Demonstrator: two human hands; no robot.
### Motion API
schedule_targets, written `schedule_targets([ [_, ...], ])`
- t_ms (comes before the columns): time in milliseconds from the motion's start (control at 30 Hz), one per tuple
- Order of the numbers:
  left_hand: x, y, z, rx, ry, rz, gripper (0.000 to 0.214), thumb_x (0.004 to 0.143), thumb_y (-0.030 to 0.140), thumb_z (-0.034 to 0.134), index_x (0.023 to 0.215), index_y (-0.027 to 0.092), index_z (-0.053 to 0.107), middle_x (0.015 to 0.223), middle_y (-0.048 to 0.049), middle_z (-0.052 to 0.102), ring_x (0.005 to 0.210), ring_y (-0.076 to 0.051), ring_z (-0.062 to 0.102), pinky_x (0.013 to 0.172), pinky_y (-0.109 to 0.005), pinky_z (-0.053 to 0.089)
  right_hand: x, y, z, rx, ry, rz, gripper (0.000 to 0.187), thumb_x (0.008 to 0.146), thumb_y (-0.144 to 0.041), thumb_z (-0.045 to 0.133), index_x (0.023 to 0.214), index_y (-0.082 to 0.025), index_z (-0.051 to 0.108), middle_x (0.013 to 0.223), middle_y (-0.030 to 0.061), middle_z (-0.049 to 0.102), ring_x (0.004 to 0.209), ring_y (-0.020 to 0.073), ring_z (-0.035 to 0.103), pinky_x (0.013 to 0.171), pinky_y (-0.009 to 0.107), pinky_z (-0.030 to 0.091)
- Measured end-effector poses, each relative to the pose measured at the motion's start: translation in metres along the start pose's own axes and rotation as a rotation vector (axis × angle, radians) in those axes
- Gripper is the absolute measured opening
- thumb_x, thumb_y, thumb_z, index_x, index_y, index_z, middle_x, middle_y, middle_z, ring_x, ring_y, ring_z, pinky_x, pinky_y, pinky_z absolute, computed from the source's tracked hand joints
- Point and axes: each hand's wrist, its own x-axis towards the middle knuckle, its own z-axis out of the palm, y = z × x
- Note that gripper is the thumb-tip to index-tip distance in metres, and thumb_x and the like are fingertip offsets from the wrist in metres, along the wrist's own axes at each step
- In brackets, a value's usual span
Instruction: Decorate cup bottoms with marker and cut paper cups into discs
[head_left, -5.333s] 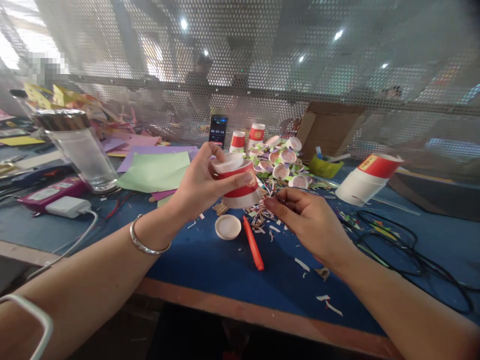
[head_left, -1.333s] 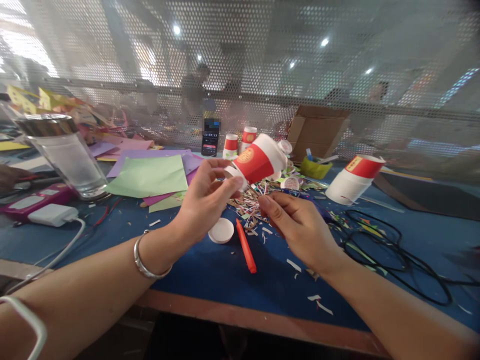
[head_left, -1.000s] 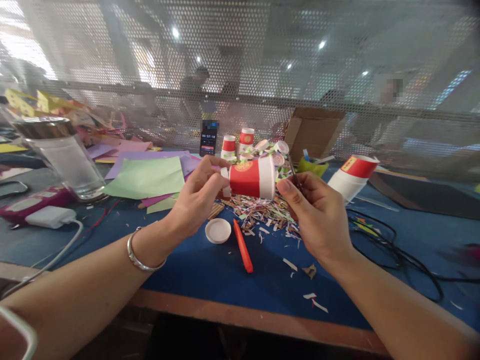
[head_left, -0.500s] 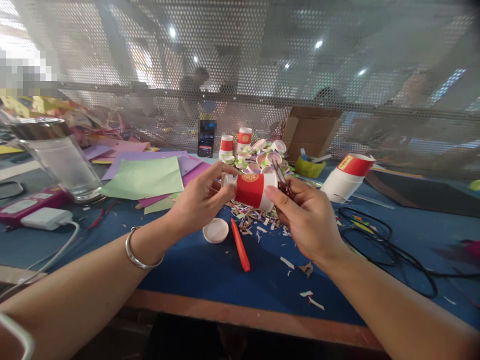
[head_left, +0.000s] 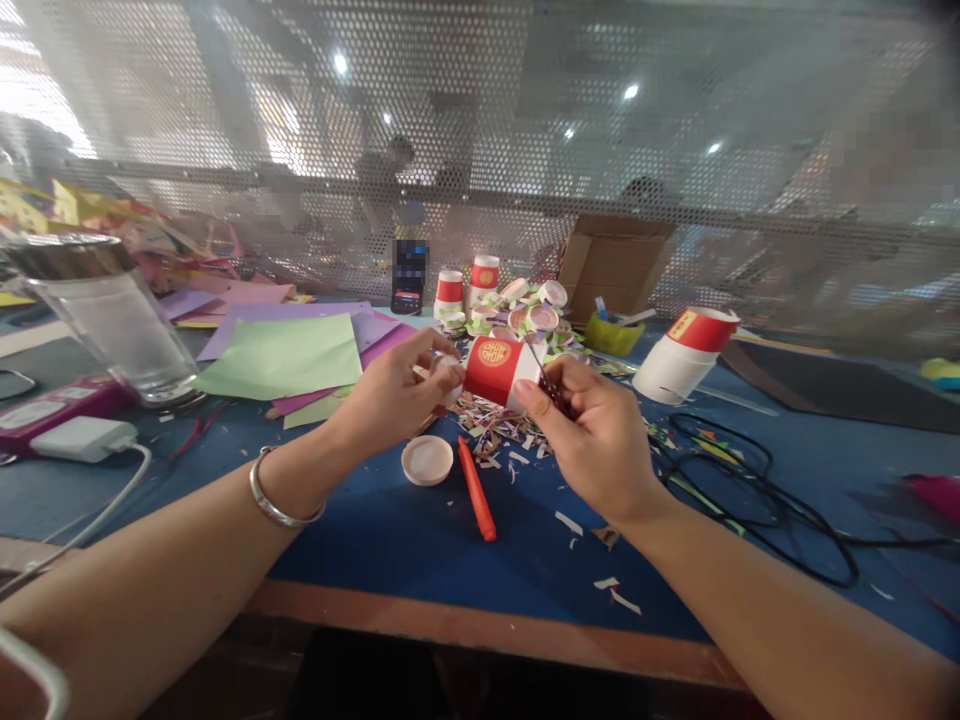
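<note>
My right hand (head_left: 600, 430) grips a pair of scissors (head_left: 551, 385) and also keeps a red and white paper cup (head_left: 495, 368), thumb on its wall. The cup lies sideways in the air, with a gold round emblem toward me. At its left end, my left hand (head_left: 397, 385) pinches a small white rounded piece (head_left: 448, 380); fingers partly hide it, so I cannot tell whether it is joined to the cup. Below, a white round paper disc with a rim (head_left: 427, 461) and a red-orange marker (head_left: 477, 490) lie on the blue table (head_left: 360, 550).
Behind the hands are paper scraps (head_left: 495, 430), a pile of cut cup pieces (head_left: 532, 310) and upright cups (head_left: 484, 275). Stacked cups (head_left: 679, 360) and a black cable (head_left: 780, 500) lie right. Coloured paper (head_left: 285, 355) and a glass jar (head_left: 124, 325) are left.
The cup has turned so its gold emblem faces me more fully. My left hand has shifted slightly left and down from the cup's end with the white piece. The view has moved slightly.
</note>
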Motion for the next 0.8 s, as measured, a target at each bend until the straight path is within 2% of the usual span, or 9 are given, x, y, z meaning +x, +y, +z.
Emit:
schedule_targets([
  [167,-0.004,0.011,0.002,-0.392,-0.168,-0.281,0.007,0.085,0.025,0.059,0.086,0.018,0.061,0.068,-0.0004,0.062,0.057,-0.012,0.061,0.059,-0.026,0.057,0.001,-0.002,-0.002,0.093,-0.005,0.024,0.03,0.095,-0.034,0.061,0.071,-0.023,0.047,0.053,-0.0086,0.034,0.047,0.0092,0.028,0.045,0.029,0.022],
  [267,-0.005,0.014,0.003,-0.52,-0.211,-0.367,0.009,0.083,0.026,0.06,0.08,0.017,0.059,0.068,-0.0033,0.065,0.057,-0.014,0.064,0.056,-0.025,0.056,0.001,0.001,-0.003,0.192,-0.012,0.048,0.033,0.095,-0.035,0.063,0.07,-0.024,0.044,0.053,-0.0084,0.035,0.046,0.0091,0.029,0.045,0.029,0.023],
  [400,-0.005,0.014,0.007,-0.559,-0.179,-0.353,0.007,0.088,0.023,0.055,0.084,0.018,0.058,0.066,-0.0019,0.063,0.058,-0.014,0.064,0.061,-0.028,0.059,0.0,0.002,-0.001,0.215,0.002,0.059,0.031,0.096,-0.035,0.062,0.071,-0.024,0.047,0.055,-0.008,0.035,0.047,0.0092,0.03,0.046,0.03,0.025],
  [567,-0.006,0.015,0.012,-0.542,-0.101,-0.36,0.016,0.095,0.025,0.049,0.083,0.019,0.056,0.064,-0.0008,0.062,0.06,-0.013,0.063,0.065,-0.03,0.061,-0.002,-0.002,0.002,0.119,0.026,0.027,0.035,0.097,-0.033,0.061,0.069,-0.024,0.042,0.053,-0.0081,0.035,0.047,0.0097,0.03,0.047,0.03,0.025],
  [800,-0.009,0.016,0.011,-0.616,-0.138,-0.433,0.013,0.093,0.025,0.053,0.082,0.019,0.057,0.06,-0.0002,0.062,0.056,-0.012,0.064,0.066,-0.027,0.06,-0.004,-0.005,0.003,0.048,0.053,-0.007,0.032,0.097,-0.031,0.06,0.071,-0.024,0.044,0.055,-0.0076,0.036,0.05,0.0098,0.031,0.049,0.03,0.028],
])
